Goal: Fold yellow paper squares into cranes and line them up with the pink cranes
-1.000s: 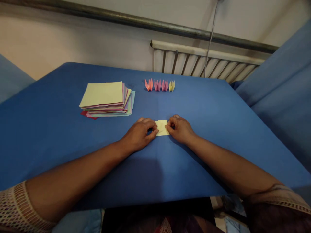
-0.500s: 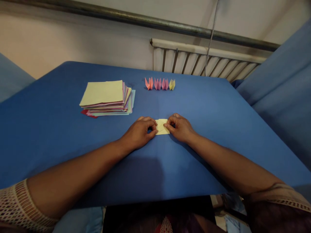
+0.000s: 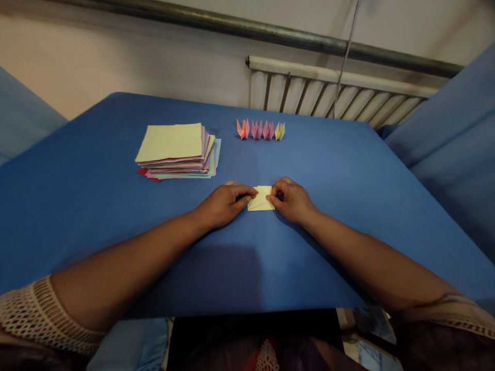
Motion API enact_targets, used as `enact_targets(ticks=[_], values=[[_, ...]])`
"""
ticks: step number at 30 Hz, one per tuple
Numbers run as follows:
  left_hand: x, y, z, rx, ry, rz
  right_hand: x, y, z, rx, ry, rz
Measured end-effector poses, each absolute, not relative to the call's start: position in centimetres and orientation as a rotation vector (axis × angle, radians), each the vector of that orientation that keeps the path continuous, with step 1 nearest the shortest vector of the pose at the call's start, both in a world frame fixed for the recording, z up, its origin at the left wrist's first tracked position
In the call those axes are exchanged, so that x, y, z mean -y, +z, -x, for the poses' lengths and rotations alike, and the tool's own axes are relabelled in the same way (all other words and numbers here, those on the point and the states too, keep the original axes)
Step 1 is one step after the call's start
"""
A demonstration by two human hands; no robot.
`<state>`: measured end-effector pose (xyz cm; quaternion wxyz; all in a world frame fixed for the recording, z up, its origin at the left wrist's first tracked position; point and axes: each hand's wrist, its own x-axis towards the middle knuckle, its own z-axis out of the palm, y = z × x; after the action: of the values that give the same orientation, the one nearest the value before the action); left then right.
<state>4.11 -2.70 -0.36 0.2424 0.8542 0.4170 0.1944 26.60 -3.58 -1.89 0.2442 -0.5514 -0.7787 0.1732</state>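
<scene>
A small folded piece of pale yellow paper [image 3: 261, 202] lies on the blue table in front of me, with creases across its face. My left hand [image 3: 223, 205] is at its left side, fingertips and thumb closed together at the upper left corner. Around the right edge, my right hand [image 3: 294, 201] pinches the paper between thumb and curled fingers. The fingertips cover parts of both side edges.
A stack of coloured paper sheets [image 3: 174, 144], yellow on top, sits at the left. Several folded paper figures [image 3: 257, 131] in orange, pink and yellow stand in a row behind my hands. A radiator [image 3: 301, 93] is beyond the table's [image 3: 348, 165] far edge.
My left fingertips have shifted to the paper's upper left corner, and more of its lower left part shows. The right hand keeps its pinch. The whole view has shifted slightly.
</scene>
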Motion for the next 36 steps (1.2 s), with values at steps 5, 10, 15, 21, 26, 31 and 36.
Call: enact_targets(ticks=[5,10,15,21,26,31,36], values=[[3.0,-0.6,-4.3,-1.148,0.539,-2.381,3.6,-1.9,-26.6,2.122,0.464,1.503],[3.2,-0.3,-4.7,-1.141,0.494,-2.47,3.5,-1.8,-26.6,2.131,0.451,1.493],[3.6,0.1,-5.0,-1.101,0.431,-2.565,3.5,-2.1,-26.6,2.118,0.458,1.501],[3.8,0.3,-5.0,-1.086,0.412,-2.585,4.0,-1.9,-26.9,2.333,0.401,1.264],[3.4,0.4,-4.1,-0.992,0.456,-2.534,4.1,-1.7,-27.1,2.397,0.379,1.273],[3.1,1.0,-2.7,-0.905,0.428,-2.516,3.7,-2.4,-27.3,2.405,0.373,1.224],[3.1,1.3,-2.5,-0.838,0.404,-2.586,3.5,-2.8,-27.5,2.385,0.396,1.183]])
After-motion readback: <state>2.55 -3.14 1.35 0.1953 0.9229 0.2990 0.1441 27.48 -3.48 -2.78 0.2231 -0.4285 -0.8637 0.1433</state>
